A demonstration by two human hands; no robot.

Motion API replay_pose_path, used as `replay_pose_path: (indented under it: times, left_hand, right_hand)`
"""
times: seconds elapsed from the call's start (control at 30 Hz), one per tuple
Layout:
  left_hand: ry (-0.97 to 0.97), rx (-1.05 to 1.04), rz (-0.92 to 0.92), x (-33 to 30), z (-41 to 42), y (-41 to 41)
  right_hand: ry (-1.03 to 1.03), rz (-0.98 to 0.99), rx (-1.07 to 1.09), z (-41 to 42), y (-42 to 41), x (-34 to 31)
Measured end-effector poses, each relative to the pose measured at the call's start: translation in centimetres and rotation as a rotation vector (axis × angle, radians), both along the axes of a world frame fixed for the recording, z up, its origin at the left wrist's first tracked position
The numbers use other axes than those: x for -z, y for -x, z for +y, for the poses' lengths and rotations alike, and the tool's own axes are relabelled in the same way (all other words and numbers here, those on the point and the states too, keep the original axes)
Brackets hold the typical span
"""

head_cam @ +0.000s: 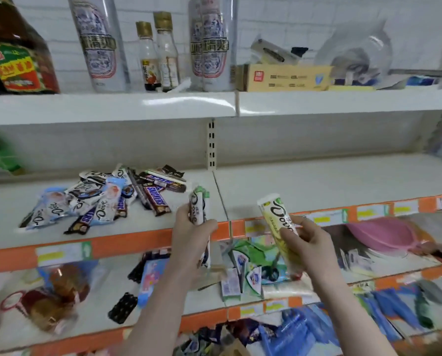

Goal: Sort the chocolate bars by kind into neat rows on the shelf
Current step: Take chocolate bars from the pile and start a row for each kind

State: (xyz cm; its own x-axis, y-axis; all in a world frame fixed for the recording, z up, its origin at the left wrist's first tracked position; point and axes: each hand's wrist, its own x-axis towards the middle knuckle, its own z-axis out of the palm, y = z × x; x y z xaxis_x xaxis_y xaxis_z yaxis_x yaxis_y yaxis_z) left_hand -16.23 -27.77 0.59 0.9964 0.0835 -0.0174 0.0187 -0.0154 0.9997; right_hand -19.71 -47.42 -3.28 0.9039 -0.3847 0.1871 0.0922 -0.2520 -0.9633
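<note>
Mixed pile (104, 199) heaped on the shelf (317, 186) at left, left hand (191, 235) clutching green-tipped Dove bars (199, 209) nearly upright, right hand (304, 242) pinching a yellow Dove bar (279, 222) low, top tilted up-left — that loose hold could let it slip.

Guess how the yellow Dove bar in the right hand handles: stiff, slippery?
Yellow Dove bar sticks up past the right hand without drooping, so probably stiff. The glossy wrapper likely slides easily. It is pinched by fingertips alone, so likely light.
</note>
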Motion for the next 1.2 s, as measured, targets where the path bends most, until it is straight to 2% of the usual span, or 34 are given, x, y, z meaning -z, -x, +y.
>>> replay_pose_path:
  times: [0.2,0.37,0.73,0.93,1.2]
  left_hand:
    - [-0.077,-0.01,-0.002,-0.3,-10.5,0.2]
    - [-0.121,-0.086,-0.048,-0.8,-13.5,-1.4]
    - [-0.118,-0.18,-0.013,0.5,-11.9,-8.3]
    - [-0.128,-0.234,0.0,0.4,-9.2,-11.0]
    - [-0.114,-0.323,0.03,1.6,-7.8,-12.4]
  right_hand:
    - [0.106,-0.027,-0.02,-10.6,-1.0,-1.5]
    - [0.268,-0.014,-0.103,-14.0,-4.5,-2.7]
    - [0.586,-0.008,-0.207,-13.0,-15.1,-3.9]
    - [0.723,-0.001,-0.334,-10.4,-21.3,-5.0]
    - [0.733,0.029,-0.532,-7.7,-30.6,-3.0]
